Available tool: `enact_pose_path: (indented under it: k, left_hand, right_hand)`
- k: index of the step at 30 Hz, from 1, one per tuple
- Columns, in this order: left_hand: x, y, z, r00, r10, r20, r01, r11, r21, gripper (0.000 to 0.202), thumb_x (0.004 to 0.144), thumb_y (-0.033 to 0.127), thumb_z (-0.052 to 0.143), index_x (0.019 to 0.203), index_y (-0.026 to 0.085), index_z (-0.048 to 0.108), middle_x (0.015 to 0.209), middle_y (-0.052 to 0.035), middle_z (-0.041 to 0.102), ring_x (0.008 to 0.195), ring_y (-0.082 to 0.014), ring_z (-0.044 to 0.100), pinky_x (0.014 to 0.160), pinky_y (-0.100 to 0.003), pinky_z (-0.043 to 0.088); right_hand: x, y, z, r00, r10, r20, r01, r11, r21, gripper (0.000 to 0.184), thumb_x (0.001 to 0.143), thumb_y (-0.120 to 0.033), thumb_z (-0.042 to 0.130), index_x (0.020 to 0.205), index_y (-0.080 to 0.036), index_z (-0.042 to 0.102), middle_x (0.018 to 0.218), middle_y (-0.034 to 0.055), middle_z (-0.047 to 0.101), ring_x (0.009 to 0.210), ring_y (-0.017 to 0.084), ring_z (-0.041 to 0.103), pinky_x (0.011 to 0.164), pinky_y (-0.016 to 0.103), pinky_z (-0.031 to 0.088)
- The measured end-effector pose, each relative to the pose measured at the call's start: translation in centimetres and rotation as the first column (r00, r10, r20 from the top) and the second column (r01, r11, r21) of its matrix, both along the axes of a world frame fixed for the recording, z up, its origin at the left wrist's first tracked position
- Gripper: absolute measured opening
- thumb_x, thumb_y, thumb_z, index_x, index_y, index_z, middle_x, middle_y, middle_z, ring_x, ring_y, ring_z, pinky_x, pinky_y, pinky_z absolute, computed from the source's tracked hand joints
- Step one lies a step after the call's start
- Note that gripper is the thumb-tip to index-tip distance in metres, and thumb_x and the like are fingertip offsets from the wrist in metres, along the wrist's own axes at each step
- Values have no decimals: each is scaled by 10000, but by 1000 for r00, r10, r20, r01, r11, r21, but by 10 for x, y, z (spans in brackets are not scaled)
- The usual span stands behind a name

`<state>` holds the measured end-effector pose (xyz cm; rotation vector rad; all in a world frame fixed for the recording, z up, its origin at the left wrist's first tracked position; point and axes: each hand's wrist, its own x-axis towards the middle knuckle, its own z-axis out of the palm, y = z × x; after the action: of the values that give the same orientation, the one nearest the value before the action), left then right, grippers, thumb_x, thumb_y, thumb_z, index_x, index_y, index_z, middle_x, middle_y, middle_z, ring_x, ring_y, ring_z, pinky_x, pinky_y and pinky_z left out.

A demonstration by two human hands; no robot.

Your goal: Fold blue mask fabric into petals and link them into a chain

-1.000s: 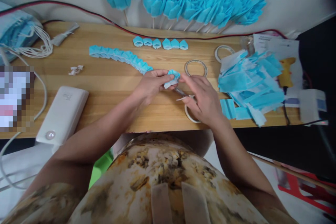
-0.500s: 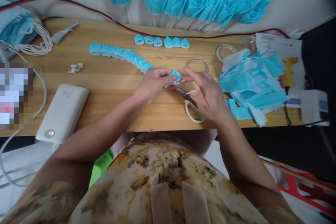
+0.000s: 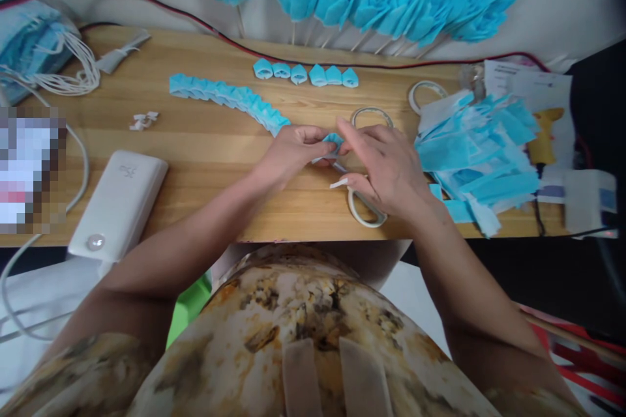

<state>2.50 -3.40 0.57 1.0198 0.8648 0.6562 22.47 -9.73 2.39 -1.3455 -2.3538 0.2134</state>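
Note:
My left hand [image 3: 288, 153] pinches a small folded blue piece [image 3: 332, 140] above the wooden table [image 3: 205, 150]. My right hand [image 3: 386, 169] meets it from the right, its fingertips pressed on the same piece and a short strip of white tape [image 3: 338, 183] stuck to a lower finger. Scissors with white handles [image 3: 364, 208] lie under my right hand. A curved row of folded blue pieces [image 3: 227, 99] lies to the left of my hands. Several small blue cones [image 3: 308, 73] sit in a line behind them.
A heap of cut blue and white sheets [image 3: 476, 156] lies at the right, with tape rolls [image 3: 372, 116] near it. Blue flowers on sticks [image 3: 391, 6] lean on the wall. A white power bank [image 3: 117, 202], cables and a stack of face masks [image 3: 29, 52] are at the left.
My right hand has moved up and closed in on the blue piece, its fingertips now covering most of it. My left hand keeps its pinch.

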Motion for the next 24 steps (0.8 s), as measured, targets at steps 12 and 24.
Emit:
enact_pose_path:
  k: [12, 24]
  left_hand:
    - [-1, 3, -7, 999, -44, -26, 46, 995, 85, 195, 831, 275, 867, 904, 130, 760, 842, -29, 783, 777, -138, 732, 849, -294, 595]
    - [1, 5, -7, 998, 16, -57, -11, 995, 94, 120, 848, 104, 764, 956, 132, 722, 845, -4, 774, 743, -107, 726, 821, -271, 607]
  right_hand:
    - [-1, 1, 3, 996, 33, 78, -35, 999, 34, 796, 1017, -752, 349, 1704, -360, 257, 1269, 105, 761, 1190, 394, 676, 988, 585, 530]
    - [2, -8, -3, 812, -154, -562, 102, 987, -123, 571, 1080, -656, 354, 1439, -336, 662, 1033, 36, 801, 1066, 277, 738, 1065, 515, 536]
